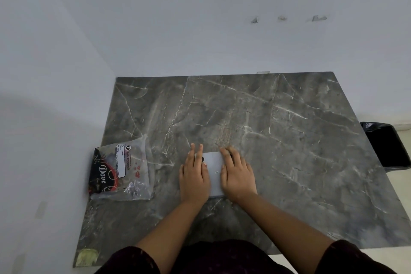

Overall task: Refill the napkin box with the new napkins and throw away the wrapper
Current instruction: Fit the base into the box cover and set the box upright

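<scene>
View from above of a dark grey marble-look worktop (278, 129) w/ pale veins, set into a corner of white walls (200, 29). Near the front-centre of the worktop lies a flat white napkin box (214, 171), long side running front to back. Both of the person's hands are on it, palms down, fingers spread flat and pointing toward the back edge. Left hand (194, 179) covers the box's left side, fingertips reaching just past its far end; right hand (237, 176) covers the right side. Neither hand is curled round the box; they lie pressed flat on its top, w/ a strip of white lid showing between them. A small dark spot sits on the lid beside the left forefinger; can't tell what it is. At the worktop's left edge, touching the wall, lies the napkin wrapper (121, 171): crinkled clear plastic w/ a black-and-red printed panel reading "Dove", apart from the box and looking flat. Beyond the worktop's right edge, on the floor, stands a bin w/ a black liner (388, 144). Dark sleeves (355, 258) show at the bottom.
</scene>
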